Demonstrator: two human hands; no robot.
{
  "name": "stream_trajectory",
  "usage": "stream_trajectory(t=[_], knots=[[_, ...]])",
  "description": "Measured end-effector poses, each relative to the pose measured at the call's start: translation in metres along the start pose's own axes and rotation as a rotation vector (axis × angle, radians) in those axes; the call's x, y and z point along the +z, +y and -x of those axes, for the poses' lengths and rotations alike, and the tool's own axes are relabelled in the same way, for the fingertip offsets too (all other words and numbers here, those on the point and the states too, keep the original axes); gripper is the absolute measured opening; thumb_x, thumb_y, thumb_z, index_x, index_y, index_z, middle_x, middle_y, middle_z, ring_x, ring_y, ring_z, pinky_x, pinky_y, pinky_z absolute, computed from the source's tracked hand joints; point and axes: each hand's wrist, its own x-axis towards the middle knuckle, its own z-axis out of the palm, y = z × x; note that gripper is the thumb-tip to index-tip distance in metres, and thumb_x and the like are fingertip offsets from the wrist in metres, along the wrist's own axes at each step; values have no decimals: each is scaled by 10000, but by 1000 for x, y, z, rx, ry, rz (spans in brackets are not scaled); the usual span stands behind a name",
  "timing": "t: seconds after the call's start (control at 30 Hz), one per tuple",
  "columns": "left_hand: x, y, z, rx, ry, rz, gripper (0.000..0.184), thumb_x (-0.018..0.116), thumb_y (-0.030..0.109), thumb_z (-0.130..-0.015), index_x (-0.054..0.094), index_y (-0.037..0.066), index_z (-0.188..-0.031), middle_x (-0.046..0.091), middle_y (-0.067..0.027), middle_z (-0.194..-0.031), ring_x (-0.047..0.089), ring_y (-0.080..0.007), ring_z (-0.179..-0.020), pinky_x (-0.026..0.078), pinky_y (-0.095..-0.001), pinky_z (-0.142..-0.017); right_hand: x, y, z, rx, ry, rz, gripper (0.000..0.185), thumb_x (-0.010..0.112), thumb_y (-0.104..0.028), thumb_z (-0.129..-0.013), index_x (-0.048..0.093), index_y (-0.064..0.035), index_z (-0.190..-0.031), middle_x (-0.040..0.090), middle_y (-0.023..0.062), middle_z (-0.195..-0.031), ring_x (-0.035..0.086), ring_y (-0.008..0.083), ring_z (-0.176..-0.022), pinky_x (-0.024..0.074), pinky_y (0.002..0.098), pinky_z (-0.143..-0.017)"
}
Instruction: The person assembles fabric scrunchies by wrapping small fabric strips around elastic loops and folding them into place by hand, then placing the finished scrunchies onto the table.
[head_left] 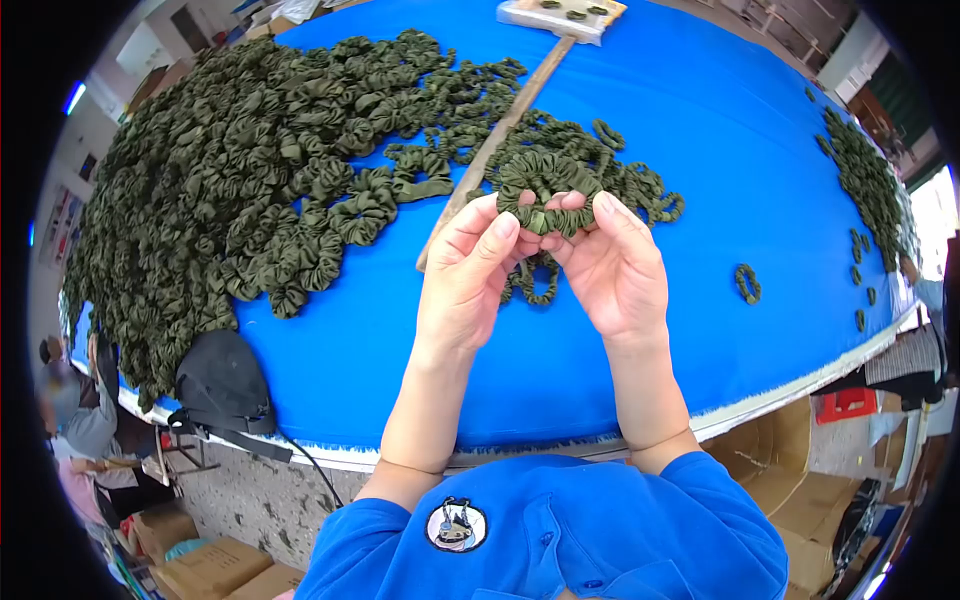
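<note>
Between both hands I hold a dark green gathered-fabric scrunchie [543,222] above the blue-covered table. My left hand [468,268] pinches its left side between thumb and fingers. My right hand [612,265] pinches the right side the same way, with fingertips partly hidden behind the fabric. Just beyond the hands lies a smaller pile of scrunchies [640,180], and a loose part of it shows below and between my hands. A long wooden strip [515,110] runs across the table beside that pile.
A large heap of green scrunchies [230,170] covers the table's left side. A black bag [222,378] lies at the front left edge. One scrunchie [747,284] lies to the right, with another pile [860,175] along the far right edge. A tray [565,14] stands at the back. People sit at left.
</note>
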Motion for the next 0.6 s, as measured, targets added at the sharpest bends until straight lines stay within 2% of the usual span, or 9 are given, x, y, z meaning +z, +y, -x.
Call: stream_trajectory(t=[0.17, 0.33, 0.5, 0.6], knots=[[-7, 0, -4, -8, 63, 75, 170, 581, 71, -884, 561, 14, -1042, 614, -99, -997, 620, -156, -803, 501, -261, -756, -3, 8, -6, 85, -63, -15, 144, 504, -118, -910, 596, -20, -963, 614, 135, -988, 594, 234, -873, 490, 337, -759], [-14, -8, -7, -32, 45, 81, 166, 581, 74, -885, 564, 13, -1038, 618, -99, -985, 624, -150, -803, 509, -260, -749, -7, 5, -7, 89, -6, 3, 156, 504, -87, -912, 586, 18, -994, 620, 139, -985, 609, 202, -799, 497, 280, -739], [-13, -11, -7, -37, 78, 34, 162, 545, 146, -914, 556, 12, -1005, 624, -83, -874, 608, -132, -803, 486, -269, -768, -11, 4, -8, 62, 33, 99, 149, 523, -84, -905, 588, 10, -1000, 619, 128, -977, 604, 196, -791, 487, 268, -728], [-10, -8, -7, -40, 105, 68, 152, 583, 92, -886, 565, 14, -1015, 630, -80, -904, 618, -134, -768, 506, -245, -725, -2, 7, -8, -221, 162, 463, 138, 557, -53, -879, 590, 2, -1001, 618, 122, -970, 594, 183, -777, 476, 252, -731]])
